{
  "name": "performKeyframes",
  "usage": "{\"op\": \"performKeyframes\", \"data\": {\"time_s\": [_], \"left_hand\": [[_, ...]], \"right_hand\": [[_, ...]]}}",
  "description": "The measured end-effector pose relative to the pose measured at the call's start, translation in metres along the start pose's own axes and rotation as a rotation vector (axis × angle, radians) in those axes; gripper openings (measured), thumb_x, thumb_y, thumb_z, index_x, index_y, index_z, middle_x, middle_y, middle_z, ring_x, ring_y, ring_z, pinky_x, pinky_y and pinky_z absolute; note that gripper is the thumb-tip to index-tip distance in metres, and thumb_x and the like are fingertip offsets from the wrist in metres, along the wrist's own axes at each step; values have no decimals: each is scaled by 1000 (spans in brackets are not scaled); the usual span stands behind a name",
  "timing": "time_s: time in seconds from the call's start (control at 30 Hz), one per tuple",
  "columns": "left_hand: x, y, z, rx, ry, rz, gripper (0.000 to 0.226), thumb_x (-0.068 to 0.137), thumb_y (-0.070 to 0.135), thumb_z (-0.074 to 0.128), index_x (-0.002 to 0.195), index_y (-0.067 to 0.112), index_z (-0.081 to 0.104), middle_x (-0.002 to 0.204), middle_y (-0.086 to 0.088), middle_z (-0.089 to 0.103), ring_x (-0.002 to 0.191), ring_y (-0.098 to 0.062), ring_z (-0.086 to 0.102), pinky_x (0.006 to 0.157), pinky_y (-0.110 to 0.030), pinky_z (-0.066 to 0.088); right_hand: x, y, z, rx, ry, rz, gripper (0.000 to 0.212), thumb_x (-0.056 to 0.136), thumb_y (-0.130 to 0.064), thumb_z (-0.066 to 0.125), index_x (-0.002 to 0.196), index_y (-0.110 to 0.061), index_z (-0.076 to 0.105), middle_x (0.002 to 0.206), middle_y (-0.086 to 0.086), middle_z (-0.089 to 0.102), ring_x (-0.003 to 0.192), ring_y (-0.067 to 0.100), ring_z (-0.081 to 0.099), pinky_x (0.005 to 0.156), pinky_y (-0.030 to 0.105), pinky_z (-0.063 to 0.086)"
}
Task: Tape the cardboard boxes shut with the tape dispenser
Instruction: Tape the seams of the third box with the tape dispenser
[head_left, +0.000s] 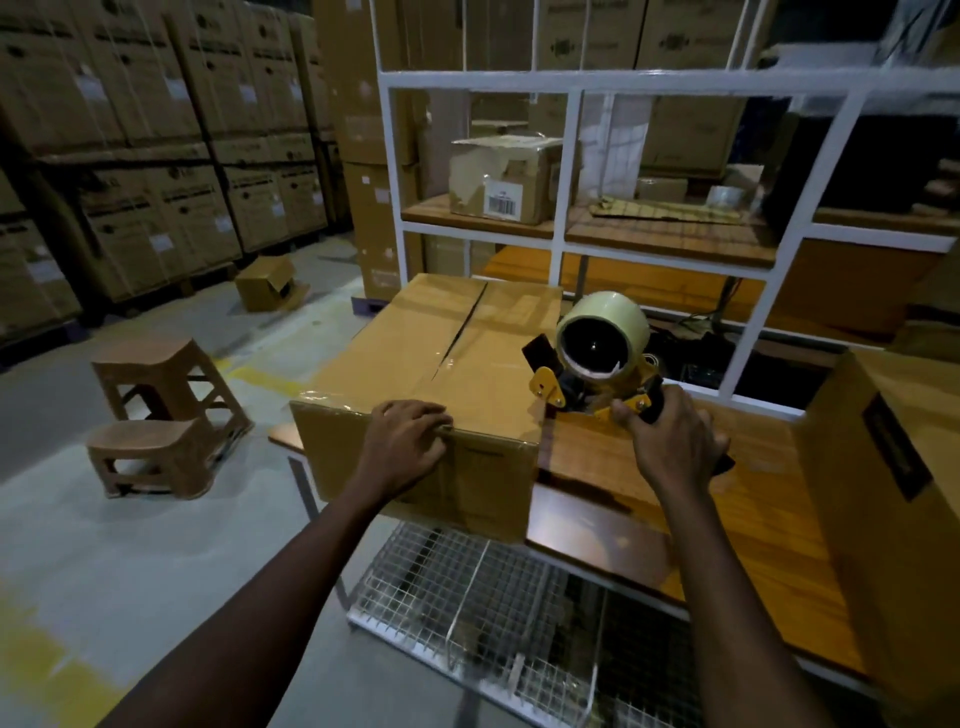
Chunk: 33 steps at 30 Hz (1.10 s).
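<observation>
Left hand (405, 441) lies flat w/ fingers spread on cardboard box (441, 364); right hand (675, 441) grips tape dispenser (597, 364) beside it on bench (727, 493).

Brown cardboard box (447, 353), yellow tape dispenser (597, 374) with cream roll, white shelving frame (566, 171).

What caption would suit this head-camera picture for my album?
Left hand steadies a cardboard box on the table while the right hand holds a yellow tape dispenser.
</observation>
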<state>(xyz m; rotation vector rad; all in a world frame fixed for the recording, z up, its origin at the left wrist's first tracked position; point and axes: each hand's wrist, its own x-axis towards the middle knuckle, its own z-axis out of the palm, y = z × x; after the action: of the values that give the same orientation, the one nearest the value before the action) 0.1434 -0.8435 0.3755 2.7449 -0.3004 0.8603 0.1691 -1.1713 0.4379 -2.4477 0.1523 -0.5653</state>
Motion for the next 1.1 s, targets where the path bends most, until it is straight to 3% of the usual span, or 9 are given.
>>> {"op": "performKeyframes", "data": {"time_s": [0.17, 0.27, 0.4, 0.53, 0.6, 0.73, 0.9, 1.0, 1.1], "left_hand": [[-3, -87, -43, -64, 144, -155, 41, 82, 24, 45, 111, 18, 74, 117, -4, 69, 106, -28, 62, 89, -46, 50], [-9, -142, -63, -132, 219, -308, 45, 81, -2, 51, 117, 15, 71, 122, -12, 61, 110, -32, 57, 94, -44, 48], [-24, -195, -70, -292, 117, -450, 58, 81, -15, 47, 120, 22, 69, 117, -14, 61, 102, -31, 64, 88, -43, 54], [-36, -208, -63, -512, 13, -387, 55, 82, -12, 62, 114, 32, 67, 104, -2, 66, 85, -12, 67, 77, -42, 59], [-39, -209, -58, -549, 31, -327, 52, 79, -11, 69, 115, 26, 69, 102, 1, 63, 84, -3, 65, 79, -32, 59], [-36, -216, -50, -517, 56, -216, 45, 78, -12, 70, 111, 17, 73, 99, -6, 58, 80, -8, 61, 75, -8, 50], [-29, -233, -45, -439, 59, -46, 34, 75, -3, 79, 104, 14, 77, 96, -5, 57, 82, -16, 59, 64, -26, 54], [-24, -237, -46, -427, 78, 51, 25, 72, -2, 82, 94, 8, 77, 96, -8, 60, 86, -16, 60, 68, -23, 53], [-23, -238, -45, -339, 113, 208, 13, 74, -5, 79, 80, 4, 71, 92, -13, 65, 83, -24, 66, 66, -35, 56]], "right_hand": [[-1, -68, 19, 18, 38, -73, 49, 85, -59, 59, 108, -16, 53, 116, 10, 59, 116, 35, 43, 91, 47, 27], [-6, -109, 39, 43, 33, -94, 46, 85, -56, 61, 104, -15, 53, 111, 11, 60, 114, 34, 44, 91, 48, 28], [-17, -156, 70, 56, 27, -97, 43, 86, -55, 61, 103, -16, 52, 113, 11, 60, 113, 34, 45, 89, 46, 28], [-27, -191, 95, 37, 49, -111, 45, 85, -54, 62, 108, -17, 54, 116, 11, 61, 112, 34, 46, 89, 46, 28], [-33, -204, 104, 22, 50, -113, 48, 86, -54, 62, 113, -16, 54, 119, 12, 60, 114, 34, 46, 90, 45, 28], [-44, -220, 117, -4, 50, -114, 50, 86, -53, 62, 117, -15, 53, 122, 12, 58, 113, 33, 45, 90, 45, 28], [-54, -229, 126, -10, 49, -113, 47, 86, -54, 61, 111, -15, 54, 118, 11, 59, 112, 33, 46, 91, 46, 29], [-56, -230, 128, -25, 50, -110, 47, 86, -54, 60, 111, -15, 53, 116, 11, 59, 112, 33, 46, 92, 46, 29], [-57, -229, 129, -26, 54, -98, 46, 86, -54, 60, 109, -16, 53, 113, 10, 60, 110, 32, 48, 90, 44, 29]]}}
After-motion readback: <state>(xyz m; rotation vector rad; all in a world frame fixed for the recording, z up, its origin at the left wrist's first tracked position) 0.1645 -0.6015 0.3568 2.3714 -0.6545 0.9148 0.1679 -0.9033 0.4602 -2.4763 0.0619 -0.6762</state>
